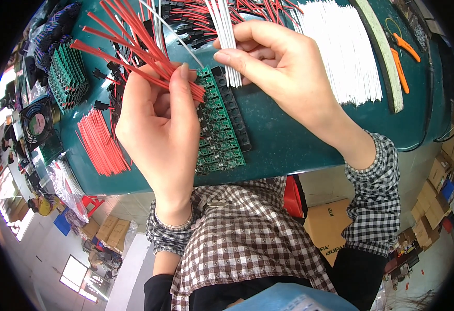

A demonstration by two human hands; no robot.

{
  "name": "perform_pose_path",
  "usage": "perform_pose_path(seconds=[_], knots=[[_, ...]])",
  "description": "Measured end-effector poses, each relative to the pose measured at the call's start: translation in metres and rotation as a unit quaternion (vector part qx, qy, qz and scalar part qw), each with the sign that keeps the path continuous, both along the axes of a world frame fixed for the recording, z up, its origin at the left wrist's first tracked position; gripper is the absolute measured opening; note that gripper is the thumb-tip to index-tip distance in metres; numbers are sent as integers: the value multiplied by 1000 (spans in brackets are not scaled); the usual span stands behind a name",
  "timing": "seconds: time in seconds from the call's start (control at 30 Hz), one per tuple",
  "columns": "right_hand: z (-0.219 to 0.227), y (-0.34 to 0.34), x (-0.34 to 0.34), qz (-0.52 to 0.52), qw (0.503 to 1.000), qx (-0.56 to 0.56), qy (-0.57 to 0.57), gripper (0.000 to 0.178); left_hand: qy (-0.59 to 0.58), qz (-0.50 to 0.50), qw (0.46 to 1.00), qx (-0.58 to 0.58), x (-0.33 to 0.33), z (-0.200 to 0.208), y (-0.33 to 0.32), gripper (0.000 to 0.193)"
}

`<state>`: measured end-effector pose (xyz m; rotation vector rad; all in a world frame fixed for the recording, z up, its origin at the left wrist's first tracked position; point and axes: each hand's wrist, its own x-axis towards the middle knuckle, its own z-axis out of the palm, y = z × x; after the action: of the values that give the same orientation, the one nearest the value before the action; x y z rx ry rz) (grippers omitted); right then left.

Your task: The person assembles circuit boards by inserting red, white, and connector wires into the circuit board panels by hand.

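At the left of the frame lies a red wire pile (102, 142). Next, the left hand (159, 119) pinches a fanned red bunch (157, 52); a loose pinch could let strands slip. At centre, dragging wire ends might snag on the green circuit board (219, 127). The right hand (289, 67), upper centre, grips a white bunch (224, 28) between thumb and fingers; tilting could scatter it toward the white pile (341, 52), upper right.
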<state>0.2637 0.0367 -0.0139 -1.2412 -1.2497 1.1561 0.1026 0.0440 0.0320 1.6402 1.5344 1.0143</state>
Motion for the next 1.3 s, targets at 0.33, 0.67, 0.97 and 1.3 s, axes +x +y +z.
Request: perform_pose_path(seconds=[0.33, 0.67, 0.97, 1.3], knots=[[4, -2, 1, -4, 1000, 21, 3, 17, 25, 6, 1000, -4, 0, 2, -2, 10], [1, -1, -5, -12, 991, 117, -60, 15, 32, -18, 999, -6, -2, 12, -9, 11], [-1, 1, -2, -17, 974, 176, -143, 15, 37, -20, 999, -7, -5, 10, -10, 9], [-1, 0, -5, -27, 975, 178, -133, 16, 5, -13, 1000, -10, -2, 7, -7, 10]])
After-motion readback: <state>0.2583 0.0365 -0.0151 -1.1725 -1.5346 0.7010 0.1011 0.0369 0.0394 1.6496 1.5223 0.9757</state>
